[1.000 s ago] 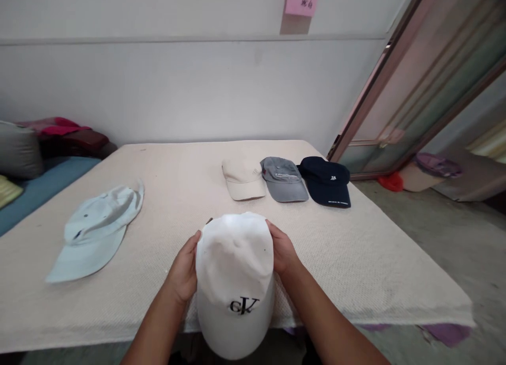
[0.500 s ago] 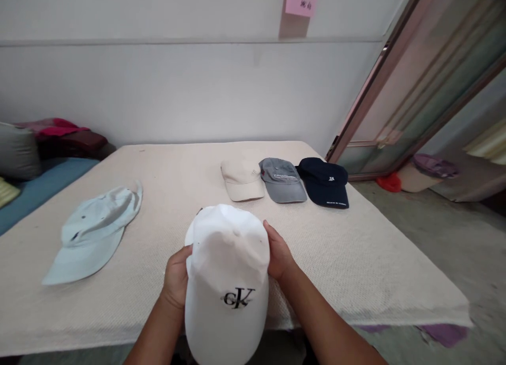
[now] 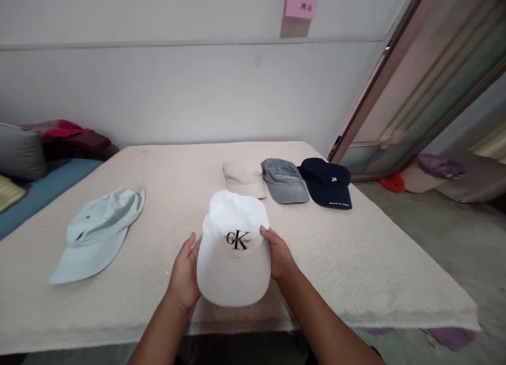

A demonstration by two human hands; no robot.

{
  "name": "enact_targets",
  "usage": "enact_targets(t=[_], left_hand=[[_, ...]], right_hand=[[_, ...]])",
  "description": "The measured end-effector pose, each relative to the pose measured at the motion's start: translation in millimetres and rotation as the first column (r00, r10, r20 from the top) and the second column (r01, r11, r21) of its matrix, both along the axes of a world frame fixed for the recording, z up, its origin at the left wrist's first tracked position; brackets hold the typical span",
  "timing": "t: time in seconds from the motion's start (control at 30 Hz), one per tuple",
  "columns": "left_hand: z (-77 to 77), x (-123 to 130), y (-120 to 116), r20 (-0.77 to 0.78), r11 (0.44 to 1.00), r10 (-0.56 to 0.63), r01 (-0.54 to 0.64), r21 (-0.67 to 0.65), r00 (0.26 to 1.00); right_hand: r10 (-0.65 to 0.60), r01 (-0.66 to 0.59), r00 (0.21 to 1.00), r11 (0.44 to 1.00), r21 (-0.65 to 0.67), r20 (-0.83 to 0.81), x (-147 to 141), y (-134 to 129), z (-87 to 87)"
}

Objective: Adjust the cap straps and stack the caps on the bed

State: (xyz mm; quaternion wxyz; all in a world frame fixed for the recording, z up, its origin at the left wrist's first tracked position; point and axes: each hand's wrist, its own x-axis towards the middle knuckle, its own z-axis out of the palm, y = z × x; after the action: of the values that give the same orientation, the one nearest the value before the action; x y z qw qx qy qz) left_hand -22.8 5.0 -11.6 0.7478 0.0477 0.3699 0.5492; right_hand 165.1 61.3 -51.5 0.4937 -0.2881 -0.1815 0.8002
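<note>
White cotton fills the middle of the frame: I hold a white cap [image 3: 234, 249] between both hands above the near edge of the table [image 3: 356, 259], its brim turned toward me and its black lettered logo facing up. My left hand [image 3: 184, 274] cups the cap's left side, fingers curled under the brim and thumb raised along the edge. My right hand [image 3: 279, 252] closes on the opposite side, thumb pressed on top near the logo, the other fingers hidden beneath the fabric. Neither hand is spread wide; both are partly closed around the cap, gripping it from either side.

A cream, woven cloth [image 3: 177, 175] covers the tabletop. Beyond the cap I hold, three more caps lie in a row, brims toward me and touching or nearly touching: a beige cap [image 3: 243, 176] just behind the white one, a grey cap [image 3: 284, 179] beside it, and a navy cap [image 3: 328, 181] at the right end. Well apart on the left lies a crumpled pale blue hat [image 3: 97, 232], flat on the cloth.

A pink note [image 3: 302, 0] is stuck high on the white wall [image 3: 158, 91]. At far left, cushions [image 3: 23, 151] and red cloth rest on a blue surface. A glass-panelled door frame [image 3: 395, 75] leans along the right side.
</note>
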Motion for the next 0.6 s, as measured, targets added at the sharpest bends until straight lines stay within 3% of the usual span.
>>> enact_targets(t=[0.1, 0.3, 0.47, 0.6], left_hand=[[-4.4, 16.7, -10.6, -0.055, 0.999, 0.049, -0.048, 0.014, 0.997], [-17.6, 24.4, -19.4, -0.135, 0.986, 0.108, -0.090, 0.137, 0.985], [-9.9, -10.2, -6.5, -0.233, 0.950, 0.277, -0.229, 0.213, 0.932], [8.4, -62.5, 17.1, -0.247, 0.841, 0.501, -0.400, 0.365, 0.829]], right_hand=[[-0.094, 0.094, 0.996, 0.995, -0.014, 0.001, 1.0, 8.2, -1.2], [-0.106, 0.106, 0.994, 0.994, -0.026, 0.014, -9.8, 10.5, -1.3], [-0.009, 0.009, 1.000, 0.999, -0.048, -0.001, -21.7, 8.2, -6.3], [0.073, -0.072, 0.997, 0.992, -0.101, 0.000, -27.0, 5.0, -11.8]])
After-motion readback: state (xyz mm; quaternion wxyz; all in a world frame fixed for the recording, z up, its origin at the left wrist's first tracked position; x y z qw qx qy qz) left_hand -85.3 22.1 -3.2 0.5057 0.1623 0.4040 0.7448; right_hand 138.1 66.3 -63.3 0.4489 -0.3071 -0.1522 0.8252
